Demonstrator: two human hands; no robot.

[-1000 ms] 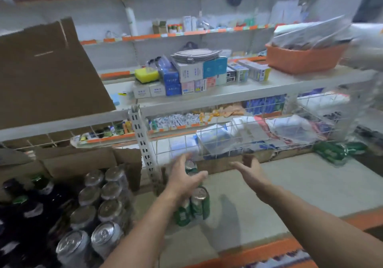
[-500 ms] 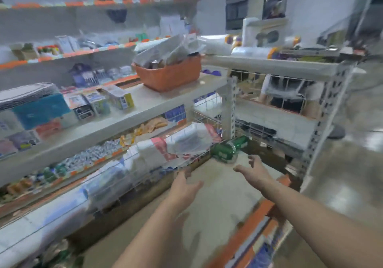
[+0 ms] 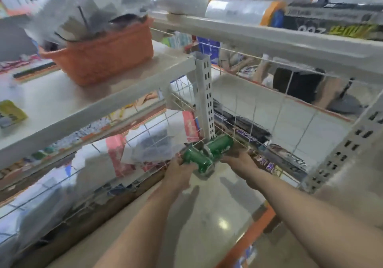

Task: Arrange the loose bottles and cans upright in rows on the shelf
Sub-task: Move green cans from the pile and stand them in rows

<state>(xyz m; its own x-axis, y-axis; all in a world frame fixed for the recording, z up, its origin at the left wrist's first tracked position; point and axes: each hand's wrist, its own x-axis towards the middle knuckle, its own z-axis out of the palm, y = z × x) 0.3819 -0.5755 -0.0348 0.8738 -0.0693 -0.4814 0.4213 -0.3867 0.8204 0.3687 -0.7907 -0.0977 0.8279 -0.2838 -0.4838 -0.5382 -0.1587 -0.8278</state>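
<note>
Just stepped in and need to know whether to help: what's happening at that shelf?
A person reaches into the back corner of the lower shelf, beside the slotted post. The left hand grips the near green can; the right hand is at the far green can, its grip unclear. Both cans lie on their sides, not yet upright.

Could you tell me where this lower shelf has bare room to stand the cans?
The beige shelf board lies bare between the white wire mesh and its orange front edge. The far corner is crowded: two green metal cans lie by the white slotted post.
</note>
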